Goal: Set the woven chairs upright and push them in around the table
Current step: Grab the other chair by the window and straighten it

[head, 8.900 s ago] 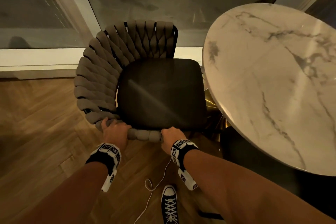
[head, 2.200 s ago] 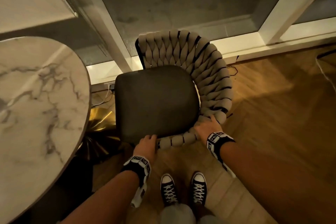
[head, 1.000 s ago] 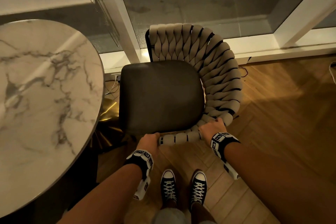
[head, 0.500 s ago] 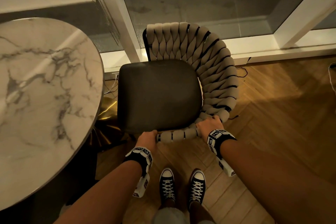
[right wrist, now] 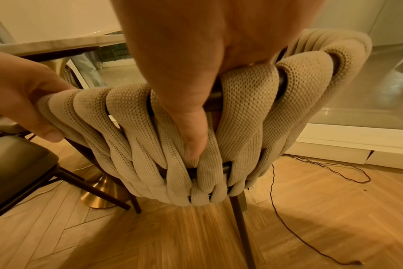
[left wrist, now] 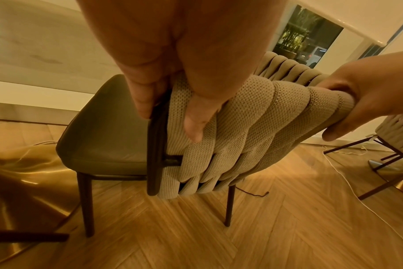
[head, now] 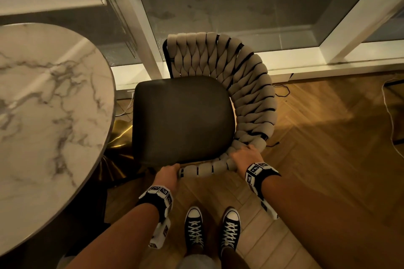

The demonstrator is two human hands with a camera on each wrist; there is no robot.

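A woven chair (head: 247,94) with a dark seat (head: 181,118) stands upright on its legs, just right of the round marble table (head: 50,116). My left hand (head: 167,176) grips the near end of the woven back rail, thumb on the weave (left wrist: 242,116) and fingers over the dark frame post. My right hand (head: 246,160) grips the rail further right, thumb pressed into the weave (right wrist: 242,127). The seat's left edge sits beside the table rim, not under it.
A gold table base (head: 119,137) shows between table and chair. Glass wall panels with white frames (head: 144,28) stand right behind the chair. Thin cables (head: 389,116) trail over the herringbone wood floor on the right. Another chair's legs (left wrist: 384,163) stand at the right in the left wrist view.
In the last second the chair shifted slightly left toward the table with both hands holding the rail. Earlier, I held a chair on the table's other side.
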